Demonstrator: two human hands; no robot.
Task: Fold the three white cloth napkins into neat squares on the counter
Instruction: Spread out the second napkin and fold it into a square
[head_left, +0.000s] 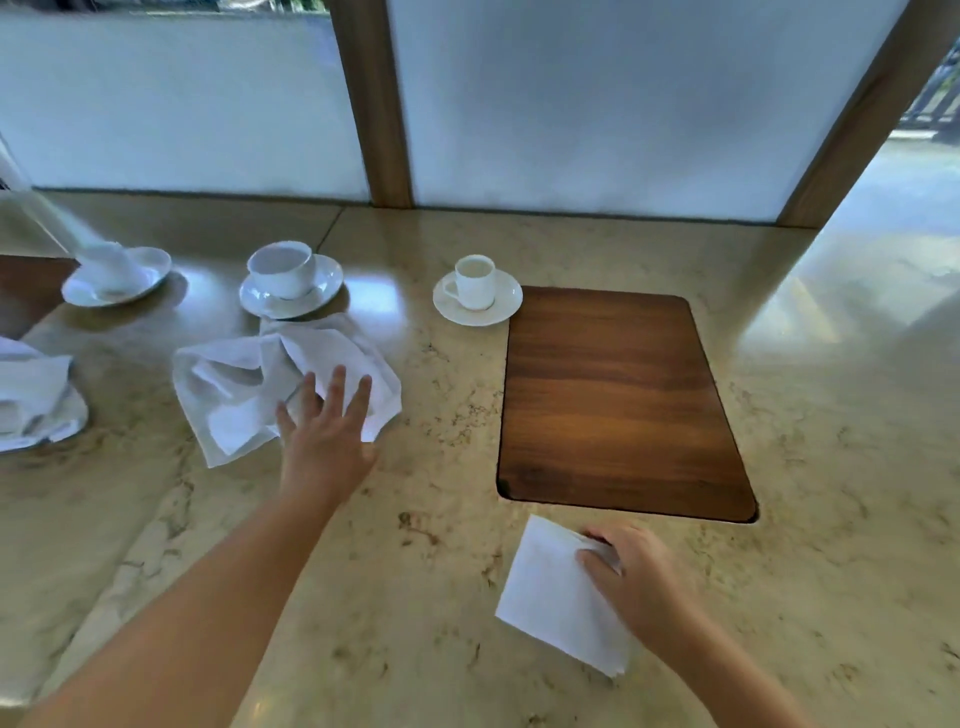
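A crumpled white napkin (244, 384) lies unfolded on the marble counter (415, 571), left of centre. My left hand (324, 436) reaches over its near right edge, fingers spread, touching or just above the cloth. A folded white napkin (550, 592) rests as a neat square near the front right. My right hand (631, 577) lies on its right side, thumb and fingers pinching its far right corner. More white cloth (26, 395) sits heaped on a plate at the far left edge.
Three white cups on saucers stand along the back: far left (117, 275), middle (288, 278), and a small one (478, 291). A dark wooden board (618, 400) is set into the counter at right. Frosted panels and wooden posts rise behind.
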